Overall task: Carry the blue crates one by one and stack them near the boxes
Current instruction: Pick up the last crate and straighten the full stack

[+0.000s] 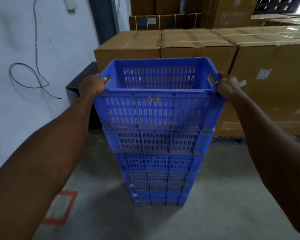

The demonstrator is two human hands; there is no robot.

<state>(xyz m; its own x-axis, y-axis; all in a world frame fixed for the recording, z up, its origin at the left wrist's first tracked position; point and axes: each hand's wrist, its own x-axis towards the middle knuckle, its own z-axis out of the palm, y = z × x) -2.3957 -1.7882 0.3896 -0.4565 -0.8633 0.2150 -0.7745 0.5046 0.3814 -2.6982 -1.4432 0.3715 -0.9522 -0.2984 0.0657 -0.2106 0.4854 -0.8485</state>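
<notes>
A slotted blue crate [158, 108] is at the top of a tall stack of several blue crates [157, 163] standing on the concrete floor. My left hand [92, 85] grips the handle on its left end, and my right hand [228, 88] grips the handle on its right end. The top crate is empty and looks level; I cannot tell whether it rests fully on the crate below or hovers just above it. Brown cardboard boxes [196, 44] stand directly behind the stack.
A white wall with a dangling grey cable [33, 78] runs along the left. A dark low object [81, 80] sits between the wall and the boxes. A red-bordered floor marking [60, 207] lies at lower left. More cartons [275, 80] line the right side.
</notes>
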